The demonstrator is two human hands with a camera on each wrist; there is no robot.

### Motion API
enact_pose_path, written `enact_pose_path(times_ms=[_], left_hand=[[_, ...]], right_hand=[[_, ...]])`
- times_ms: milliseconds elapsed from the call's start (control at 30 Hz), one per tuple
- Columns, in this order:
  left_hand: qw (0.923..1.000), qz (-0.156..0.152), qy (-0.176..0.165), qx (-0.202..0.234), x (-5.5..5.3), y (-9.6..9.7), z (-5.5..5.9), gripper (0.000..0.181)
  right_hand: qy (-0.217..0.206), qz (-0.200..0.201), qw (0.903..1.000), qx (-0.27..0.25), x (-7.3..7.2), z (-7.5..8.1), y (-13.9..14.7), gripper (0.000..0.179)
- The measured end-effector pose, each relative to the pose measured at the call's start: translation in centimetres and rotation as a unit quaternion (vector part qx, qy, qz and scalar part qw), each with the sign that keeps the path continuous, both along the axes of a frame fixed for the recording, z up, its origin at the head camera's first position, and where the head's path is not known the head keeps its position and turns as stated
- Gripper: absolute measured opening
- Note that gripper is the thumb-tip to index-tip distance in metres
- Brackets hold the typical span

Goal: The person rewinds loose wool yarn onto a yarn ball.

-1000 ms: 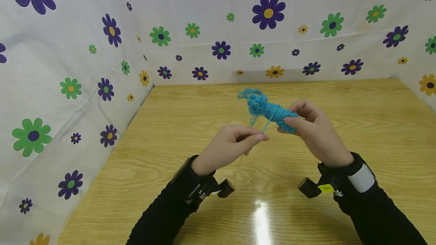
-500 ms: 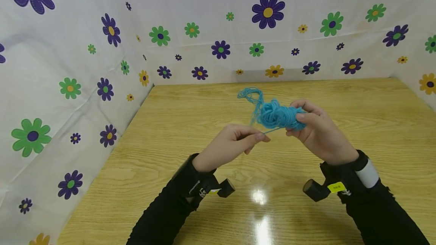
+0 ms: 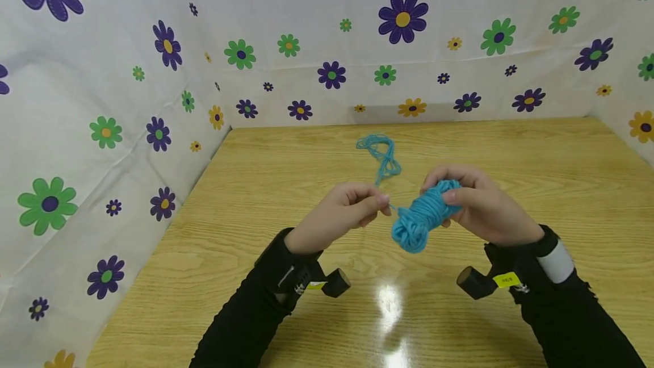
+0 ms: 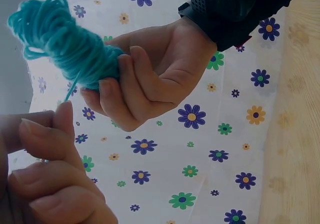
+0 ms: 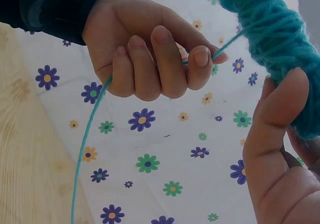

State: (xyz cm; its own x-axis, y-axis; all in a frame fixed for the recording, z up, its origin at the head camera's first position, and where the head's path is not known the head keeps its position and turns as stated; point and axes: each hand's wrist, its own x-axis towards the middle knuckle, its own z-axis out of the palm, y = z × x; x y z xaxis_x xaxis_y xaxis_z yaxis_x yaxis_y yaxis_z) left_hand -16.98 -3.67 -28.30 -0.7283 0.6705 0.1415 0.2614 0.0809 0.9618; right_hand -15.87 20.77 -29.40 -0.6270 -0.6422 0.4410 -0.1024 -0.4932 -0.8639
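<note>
A bundle of blue yarn [image 3: 426, 212] is gripped at one end by my right hand [image 3: 485, 209], its looped end tilted down toward me. My left hand [image 3: 347, 214] pinches the yarn strand [image 5: 230, 45] between thumb and forefinger, just left of the bundle. In the right wrist view this strand passes through the curled left fingers and hangs below them. The left wrist view shows the bundle [image 4: 75, 44] with right-hand fingers [image 4: 135, 84] wrapped round its lower end. Loose yarn [image 3: 383, 155] lies on the table beyond the left hand.
The wooden table [image 3: 245, 186] reaches back to a white flowered cloth [image 3: 306, 33] at the rear and sides. Both wrists carry black straps with camera mounts [image 3: 475, 283]. Light glares off the table's near part.
The yarn bundle has swung round in my right hand, its looped end going from upper left to lower left. The left hand keeps its pinch and has shifted slightly left.
</note>
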Motion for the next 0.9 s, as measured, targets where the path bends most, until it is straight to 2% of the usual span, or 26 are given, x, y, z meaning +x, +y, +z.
enact_pose_path(times_ms=[200,367,600,800,900], left_hand=[[0.9996,-0.01,-0.019,0.018,0.0,-0.1,0.2,0.025],[0.9989,-0.023,-0.026,0.031,0.0,-0.3,0.3,0.025],[0.9984,-0.027,-0.029,0.04,0.1,-0.6,0.6,0.026],[0.9993,-0.02,0.002,0.033,0.4,-0.6,0.8,0.025],[0.9993,-0.012,0.022,0.027,0.5,-0.6,0.8,0.025]], right_hand=[[0.036,0.004,0.9983,0.045,0.0,0.1,0.1,0.022],[0.083,-0.029,0.9893,0.116,0.3,0.4,0.1,0.024],[0.11,-0.117,0.9617,0.222,0.8,0.9,-0.2,0.019],[0.115,-0.191,0.93,0.293,0.9,1.0,-0.6,0.01],[0.103,-0.218,0.92,0.309,1.0,1.0,-0.8,0.011]])
